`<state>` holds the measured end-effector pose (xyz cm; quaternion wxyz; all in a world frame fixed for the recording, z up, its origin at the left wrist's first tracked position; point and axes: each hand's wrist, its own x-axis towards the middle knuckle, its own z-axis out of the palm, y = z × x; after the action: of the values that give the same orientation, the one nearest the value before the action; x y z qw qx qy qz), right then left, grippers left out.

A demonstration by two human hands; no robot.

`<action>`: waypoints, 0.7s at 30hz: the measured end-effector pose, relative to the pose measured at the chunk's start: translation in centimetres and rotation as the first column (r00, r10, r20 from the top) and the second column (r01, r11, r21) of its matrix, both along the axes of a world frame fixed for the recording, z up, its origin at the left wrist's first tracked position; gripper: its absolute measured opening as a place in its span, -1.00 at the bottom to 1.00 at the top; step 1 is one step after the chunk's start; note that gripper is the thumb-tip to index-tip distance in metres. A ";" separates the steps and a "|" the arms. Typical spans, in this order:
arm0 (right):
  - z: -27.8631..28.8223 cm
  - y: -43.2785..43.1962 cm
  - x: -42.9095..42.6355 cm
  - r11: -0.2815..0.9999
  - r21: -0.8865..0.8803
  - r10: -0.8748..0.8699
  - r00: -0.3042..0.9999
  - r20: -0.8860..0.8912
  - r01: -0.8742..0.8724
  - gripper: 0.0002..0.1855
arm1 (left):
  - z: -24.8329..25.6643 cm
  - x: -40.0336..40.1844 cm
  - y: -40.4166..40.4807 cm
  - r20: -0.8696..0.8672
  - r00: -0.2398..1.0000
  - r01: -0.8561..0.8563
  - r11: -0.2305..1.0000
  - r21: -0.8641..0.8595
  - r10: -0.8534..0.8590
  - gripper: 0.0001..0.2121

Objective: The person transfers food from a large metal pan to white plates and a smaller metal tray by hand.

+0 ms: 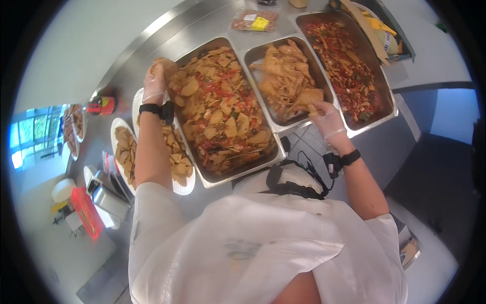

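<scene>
My right hand [328, 121], in a clear plastic glove, pinches the narrow end of a browned poultry piece [309, 98]. That piece is at the near end of a steel pan, over more cooked poultry [283, 68]. My left hand [155, 81], gloved too, is at the far left rim of a larger steel pan [243, 176]. Its fingers blur into a brownish shape, so I cannot tell whether they hold food. Sliced potato-like pieces with red chili and skewers [228, 117] fill this larger pan.
To the right is a third pan of red chili mix [345, 68], beside an open box [402, 49]. White oval plates of browned slices [123, 148] are by my left forearm. A red-capped jar [102, 105] and a labelled food packet [255, 21] sit on the steel counter.
</scene>
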<state>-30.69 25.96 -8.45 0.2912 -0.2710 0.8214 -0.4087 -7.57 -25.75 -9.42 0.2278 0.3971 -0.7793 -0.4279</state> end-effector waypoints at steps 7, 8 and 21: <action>-0.5 0.7 -1.5 0.993 -0.116 0.026 0.996 0.085 -0.016 -0.55 | 8.0 -0.6 8.7 -0.538 0.827 0.279 0.712 0.644 0.164 -0.62; -2.6 0.9 -2.1 0.962 -0.232 0.092 0.972 -0.216 -0.142 -0.55 | 8.4 -1.2 10.4 -0.526 0.839 0.285 0.710 0.644 0.141 -0.63; -3.7 6.0 -5.9 0.869 -0.319 -0.139 0.805 0.576 0.379 -0.55 | -2.0 -21.5 28.0 0.130 0.669 0.736 0.626 -0.257 -0.732 -0.58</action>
<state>-36.63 31.91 -12.10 0.3832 -0.0846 0.6292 -0.6709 -29.02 2.27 -11.38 0.0839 0.0106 -0.9281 -0.3626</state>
